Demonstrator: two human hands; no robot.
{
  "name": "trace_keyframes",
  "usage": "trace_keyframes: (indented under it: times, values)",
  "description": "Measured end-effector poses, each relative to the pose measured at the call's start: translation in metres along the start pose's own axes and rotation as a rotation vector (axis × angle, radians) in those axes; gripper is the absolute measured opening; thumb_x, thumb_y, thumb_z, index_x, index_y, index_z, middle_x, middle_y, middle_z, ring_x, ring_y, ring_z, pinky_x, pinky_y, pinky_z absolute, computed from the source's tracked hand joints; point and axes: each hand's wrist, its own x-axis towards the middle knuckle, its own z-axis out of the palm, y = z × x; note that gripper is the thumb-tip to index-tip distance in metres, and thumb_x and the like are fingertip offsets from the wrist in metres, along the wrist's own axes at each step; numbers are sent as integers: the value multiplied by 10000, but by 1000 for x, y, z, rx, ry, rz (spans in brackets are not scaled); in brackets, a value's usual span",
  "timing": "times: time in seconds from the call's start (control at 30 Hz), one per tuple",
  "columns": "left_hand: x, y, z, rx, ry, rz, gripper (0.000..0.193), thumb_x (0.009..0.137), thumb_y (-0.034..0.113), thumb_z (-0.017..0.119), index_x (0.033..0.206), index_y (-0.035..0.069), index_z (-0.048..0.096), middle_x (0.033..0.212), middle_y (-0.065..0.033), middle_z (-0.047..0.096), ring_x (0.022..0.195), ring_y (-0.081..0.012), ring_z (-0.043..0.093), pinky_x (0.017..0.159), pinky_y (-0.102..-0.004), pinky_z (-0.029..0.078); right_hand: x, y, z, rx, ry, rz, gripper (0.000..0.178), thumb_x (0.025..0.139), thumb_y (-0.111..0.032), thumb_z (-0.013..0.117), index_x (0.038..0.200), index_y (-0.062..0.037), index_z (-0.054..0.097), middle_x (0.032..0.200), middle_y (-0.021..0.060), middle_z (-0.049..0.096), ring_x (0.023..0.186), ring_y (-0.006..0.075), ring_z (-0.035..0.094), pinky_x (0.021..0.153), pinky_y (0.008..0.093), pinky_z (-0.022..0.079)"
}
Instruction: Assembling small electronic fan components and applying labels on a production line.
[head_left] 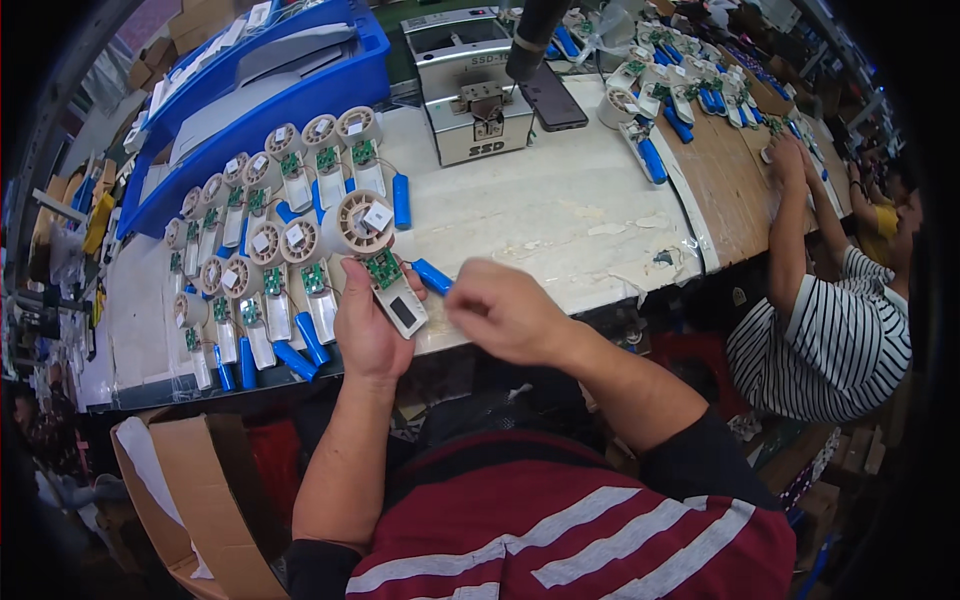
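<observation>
The white workbench (560,200) spans the scene, its front edge just ahead of the person. A blue plastic bin (300,70) lies at the far left, and a grey metal machine (470,95) stands at the far centre. Rows of white fan units (260,250), each with a green circuit board and a blue cylindrical battery, lie on the left part of the bench. A second person in a striped shirt (830,340) sits at the right. The left hand (365,325) grasps one fan unit (375,255) by its handle, round head pointing away, above the bench's front edge. The right hand (505,310) is loosely curled, fingertips pinching that unit's blue battery (432,276) just right of the handle.
</observation>
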Motion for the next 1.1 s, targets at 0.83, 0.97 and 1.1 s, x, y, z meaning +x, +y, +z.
trace_keyframes:
  times: [0.83,0.97,1.1]
  values:
    - [-28,33,31,32,-64,125,455,1144,450,502,1385,71,576,1040,-110,681,868,-151,623,788,-290,518,15,-52,14,681,76,142,417,989,-36,653,1403,3,618,953,50,705,740,67,608,651,196,467]
    - [-24,40,19,-20,-213,127,455,1150,451,485,1394,75,564,1040,-109,675,865,-149,615,795,-278,504,10,-64,4,963,-76,331,443,999,-43,641,1437,-1,590,964,65,714,741,79,615,654,211,482]
    - [-28,38,17,84,-196,168,464,1156,454,463,1398,68,554,1057,-108,671,869,-156,615,802,-282,504,13,-72,-13,962,-223,356,468,994,-31,624,1458,-4,570,961,81,719,731,112,618,659,249,494]
